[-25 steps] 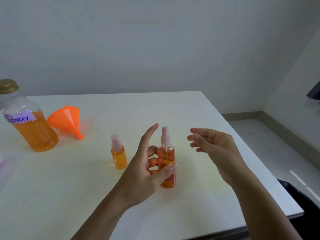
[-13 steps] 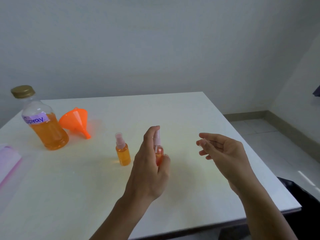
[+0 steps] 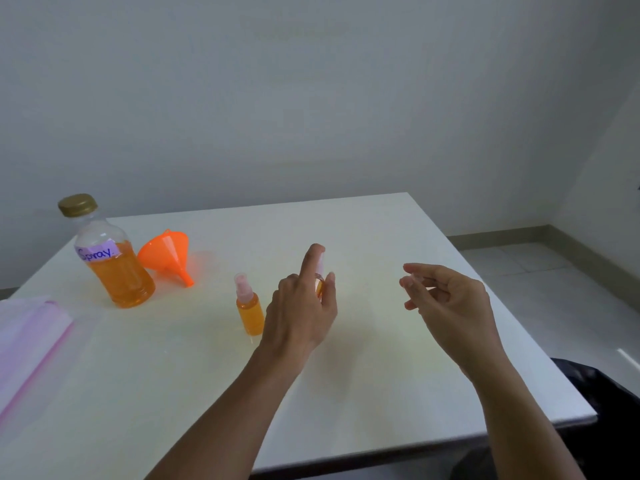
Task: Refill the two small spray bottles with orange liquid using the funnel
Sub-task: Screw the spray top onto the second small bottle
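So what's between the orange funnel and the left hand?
In the head view, a small spray bottle stands between the funnel and the left hand, which grips the other bottle.

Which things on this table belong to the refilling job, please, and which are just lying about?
For the job: large bottle labelled Spray, orange funnel, small spray bottle standing free, taller spray bottle gripped by the left hand.
Lying about: pink-edged plastic bag at far left, dark object at lower right.

White table, capped bottle, tipped orange funnel, small spray bottle; pink-edged bag at left
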Demonstrator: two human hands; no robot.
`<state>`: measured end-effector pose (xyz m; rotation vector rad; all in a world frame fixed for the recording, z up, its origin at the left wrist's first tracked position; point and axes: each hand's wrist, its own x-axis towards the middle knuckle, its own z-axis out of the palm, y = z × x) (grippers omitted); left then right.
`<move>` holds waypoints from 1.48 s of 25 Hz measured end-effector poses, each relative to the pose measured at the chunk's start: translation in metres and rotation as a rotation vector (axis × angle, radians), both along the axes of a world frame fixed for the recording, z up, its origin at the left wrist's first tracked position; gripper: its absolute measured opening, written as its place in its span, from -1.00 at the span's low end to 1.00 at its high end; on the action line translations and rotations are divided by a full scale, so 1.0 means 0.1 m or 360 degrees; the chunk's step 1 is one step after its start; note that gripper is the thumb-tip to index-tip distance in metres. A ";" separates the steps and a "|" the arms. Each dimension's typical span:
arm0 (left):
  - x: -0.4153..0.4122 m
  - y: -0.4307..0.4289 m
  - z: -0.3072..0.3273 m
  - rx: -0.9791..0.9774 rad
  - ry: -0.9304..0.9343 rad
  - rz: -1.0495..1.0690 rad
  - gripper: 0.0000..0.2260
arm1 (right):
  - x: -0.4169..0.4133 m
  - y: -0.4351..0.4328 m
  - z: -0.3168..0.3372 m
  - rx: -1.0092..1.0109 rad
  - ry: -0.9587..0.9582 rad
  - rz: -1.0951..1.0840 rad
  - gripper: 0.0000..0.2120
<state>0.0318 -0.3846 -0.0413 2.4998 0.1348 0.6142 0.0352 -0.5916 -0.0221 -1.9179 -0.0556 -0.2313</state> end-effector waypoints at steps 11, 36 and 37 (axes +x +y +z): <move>0.00 0.11 -0.13 0.0160 -0.0041 0.0036 -0.63 | 0.00 0.10 0.05 0.0122 -0.0042 0.0052 -0.83; -0.53 0.15 0.09 -0.0502 0.0099 -0.0508 -0.55 | -0.20 0.65 0.01 0.0071 -0.0457 0.0237 -0.71; -0.55 0.19 0.09 -0.0505 0.0110 -0.0503 -0.55 | -0.21 0.67 0.02 -0.0022 -0.0504 0.0246 -0.70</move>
